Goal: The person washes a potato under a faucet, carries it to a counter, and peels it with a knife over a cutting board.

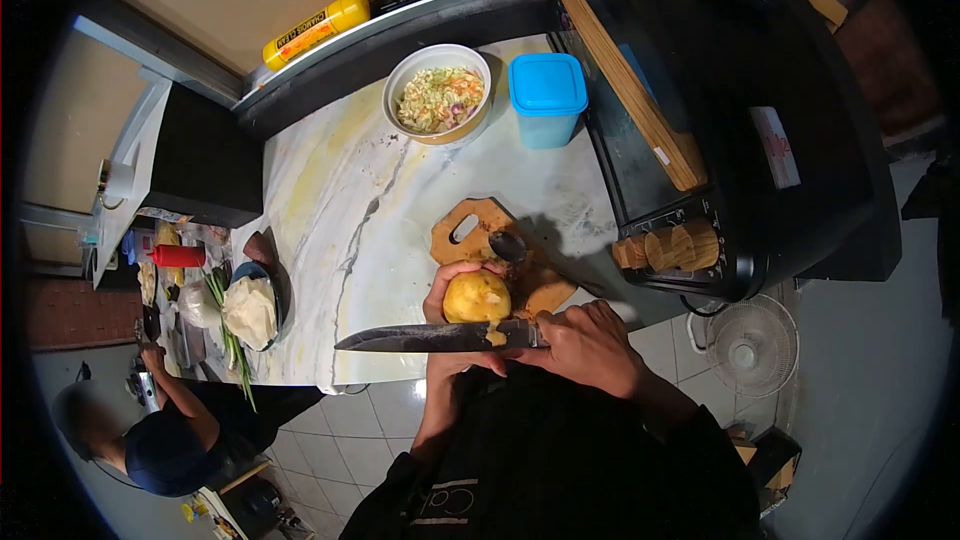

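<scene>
A round yellow-brown fruit or vegetable [476, 297] sits in my left hand [440, 292], whose fingers curl round its left side. My right hand [590, 345] grips the handle of a large knife [430, 338]. The long, smeared blade points left and lies across the near side of the yellow-brown piece, with a bit of yellow pulp on it. Just beyond my hands is a wooden cutting board [466, 213] with a handle hole. On the board rests a dark rounded utensil [507, 246], partly hidden.
A bowl of shredded vegetables [440, 98] and a blue-lidded container [548, 100] stand at the back. A black oven-like appliance [760, 140] fills the right. Green stalks [232, 340] and a bowl with white cloth [250, 312] lie left, near another person [170, 440].
</scene>
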